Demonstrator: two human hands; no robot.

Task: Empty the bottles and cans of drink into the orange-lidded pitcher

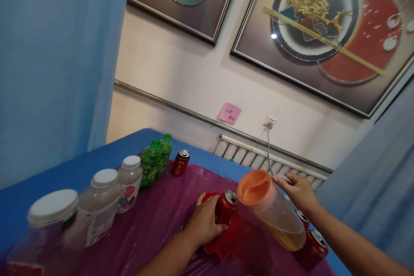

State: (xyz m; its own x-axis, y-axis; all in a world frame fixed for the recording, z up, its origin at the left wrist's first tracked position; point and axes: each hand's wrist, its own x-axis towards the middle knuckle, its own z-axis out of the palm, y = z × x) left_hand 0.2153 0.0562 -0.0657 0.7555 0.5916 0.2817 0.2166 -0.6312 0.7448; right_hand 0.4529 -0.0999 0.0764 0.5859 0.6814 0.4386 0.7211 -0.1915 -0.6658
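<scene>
My left hand (204, 221) is closed around a red drink can (225, 208) with an opened top. The can stands at a red scalloped dish or mat (223, 243) on the purple sheet. By its handle, my right hand (299, 192) grips a clear plastic pitcher (274, 215) with an orange lid (255, 187). Tilted, with the lid toward the can, the pitcher has yellowish liquid (287, 238) pooled at its bottom. The lid is close to the can's top; whether anything flows out I cannot tell. Another red can (312, 248) stands behind the pitcher's base, below my right wrist.
Along the left stand white-capped jars (105, 198), two green bottles (152, 161) and a dark red can (181, 163). Purple plastic sheeting (155, 228) covers the blue table (80, 168). Behind are a radiator (236, 151), a rail (168, 104) and a plugged-in cord (268, 142).
</scene>
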